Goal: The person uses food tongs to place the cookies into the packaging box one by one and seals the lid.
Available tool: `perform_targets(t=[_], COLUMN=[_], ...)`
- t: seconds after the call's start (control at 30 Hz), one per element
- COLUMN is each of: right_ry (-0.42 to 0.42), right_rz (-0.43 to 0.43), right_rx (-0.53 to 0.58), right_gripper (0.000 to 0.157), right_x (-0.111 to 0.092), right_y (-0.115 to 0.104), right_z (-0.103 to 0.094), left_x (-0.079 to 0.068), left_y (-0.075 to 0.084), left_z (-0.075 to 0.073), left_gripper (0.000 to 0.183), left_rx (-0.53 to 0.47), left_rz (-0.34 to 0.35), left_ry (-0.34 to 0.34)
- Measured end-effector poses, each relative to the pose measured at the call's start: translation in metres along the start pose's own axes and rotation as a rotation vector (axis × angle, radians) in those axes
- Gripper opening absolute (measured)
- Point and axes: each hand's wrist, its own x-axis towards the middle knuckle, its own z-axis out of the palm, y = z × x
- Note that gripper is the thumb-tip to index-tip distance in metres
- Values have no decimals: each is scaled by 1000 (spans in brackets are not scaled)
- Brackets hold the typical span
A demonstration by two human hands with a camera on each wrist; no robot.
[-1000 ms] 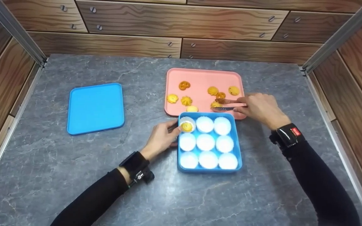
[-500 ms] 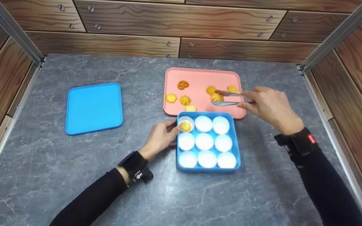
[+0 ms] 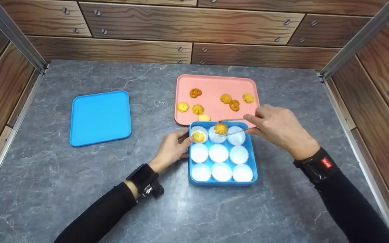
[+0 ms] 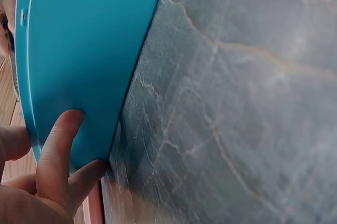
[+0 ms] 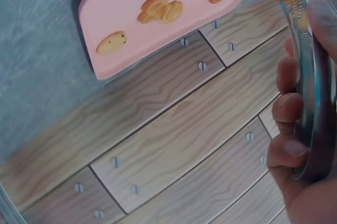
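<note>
In the head view, my right hand (image 3: 279, 130) grips metal tongs (image 5: 310, 92) with perforated tips. A ridged golden cookie (image 3: 221, 128) is held between the tips, over the top middle paper cup of the blue box (image 3: 253, 165). My left hand (image 3: 171, 148) holds the box at its upper left corner, thumb at the rim and fingers (image 4: 58, 155) against the outer wall. White paper cups (image 3: 218, 153) fill the box in rows. A yellow cookie (image 3: 198, 137) sits in the top left cup.
Behind the box lies a pink tray (image 3: 211, 84) with several cookies and pretzels, such as a pretzel (image 3: 195, 93) and a round cookie (image 3: 248, 98). A flat blue lid or tray (image 3: 100, 118) lies at the left. Wood-patterned walls (image 3: 194, 23) enclose the grey table.
The tongs have taken the ridged cookie from the pink tray and carried it left and toward me, over the box. A pretzel on the tray now shows uncovered. My left hand stays put.
</note>
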Motion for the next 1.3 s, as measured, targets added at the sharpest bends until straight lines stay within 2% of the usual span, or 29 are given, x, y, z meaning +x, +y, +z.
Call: perform_targets(t=[0.13,0.27,0.77,1.3], right_ry=[-17,-31,-111,-108], right_rz=[-66,-98,-84,-87], right_rx=[-66,-79,-104,-87], right_gripper=[43,41,42,47], right_x=[5,10,19,18], right_y=[-4,-8,-11,-12], right_z=[4,9,13,22], left_x=[0,0,0,0], left_y=[0,-1,0,0], left_z=[0,0,0,0], left_gripper=[54,52,52,51], left_rx=[4,12,5,12], left_rz=[-2,4,4,16], left_ry=[1,4,10,6])
